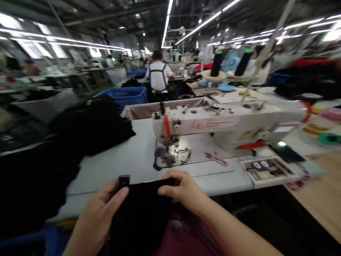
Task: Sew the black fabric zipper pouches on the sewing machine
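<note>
A piece of black fabric (145, 209) lies across the near edge of the sewing table (125, 160), held by both hands. My left hand (99, 217) grips its left side, thumb pressed below a small black tab (124, 180) that sticks up from the fabric's top edge. My right hand (183, 192) pinches the fabric's upper right edge. A white sewing machine (213, 124) stands beyond the hands, its needle and presser foot (170, 149) over a metal plate, apart from the fabric.
A heap of black fabric (90, 124) sits at the table's left. Pink snips (217, 159) and a tray of bobbins (266, 170) lie right of the needle. Thread cones (216, 64) stand behind the machine. A person in a white top (158, 76) works farther back near blue bins (125, 96).
</note>
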Motion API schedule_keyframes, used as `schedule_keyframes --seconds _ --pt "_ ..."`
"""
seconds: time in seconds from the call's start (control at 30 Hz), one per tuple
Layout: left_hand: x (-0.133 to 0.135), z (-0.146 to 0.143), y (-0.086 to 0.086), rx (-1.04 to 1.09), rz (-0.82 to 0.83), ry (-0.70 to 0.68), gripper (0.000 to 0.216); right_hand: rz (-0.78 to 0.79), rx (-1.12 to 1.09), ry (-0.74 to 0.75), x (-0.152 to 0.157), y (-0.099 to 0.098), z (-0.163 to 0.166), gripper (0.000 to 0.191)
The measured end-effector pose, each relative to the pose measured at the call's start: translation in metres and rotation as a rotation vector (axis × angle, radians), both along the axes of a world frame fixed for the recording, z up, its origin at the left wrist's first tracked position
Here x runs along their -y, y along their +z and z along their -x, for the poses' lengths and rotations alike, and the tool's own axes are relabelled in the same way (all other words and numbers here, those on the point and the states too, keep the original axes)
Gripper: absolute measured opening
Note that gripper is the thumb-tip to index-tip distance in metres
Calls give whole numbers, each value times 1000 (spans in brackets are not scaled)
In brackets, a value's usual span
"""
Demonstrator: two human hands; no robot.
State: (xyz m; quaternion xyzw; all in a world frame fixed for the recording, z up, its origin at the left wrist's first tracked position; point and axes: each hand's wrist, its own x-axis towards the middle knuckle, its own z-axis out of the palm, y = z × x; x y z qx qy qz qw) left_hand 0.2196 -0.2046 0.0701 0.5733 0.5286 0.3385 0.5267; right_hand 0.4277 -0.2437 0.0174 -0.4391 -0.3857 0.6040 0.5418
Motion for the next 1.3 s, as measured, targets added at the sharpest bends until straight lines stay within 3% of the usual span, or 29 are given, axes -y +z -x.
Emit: schedule_keyframes --seconds 0.13,0.4,0.6,0.8,1.1,1.3 --pt "9 5 -1 104 125 27 50 64 -177 -5 9 -8 -4 29" --pt "20 0 -2 216 170 65 42 54 -211 3 17 -22 -2 24" --pt "19 1 -7 273 188 108 44 45 -265 38 20 -18 -1 20" --pt "18 1 -11 383 272 151 41 70 -417 54 22 -9 2 31" --pt "18 5 -16 439 288 79 36 108 -447 62 22 -11 0 31" --pt "21 -1 -12 429 258 116 34 123 -427 57 19 -12 0 31"
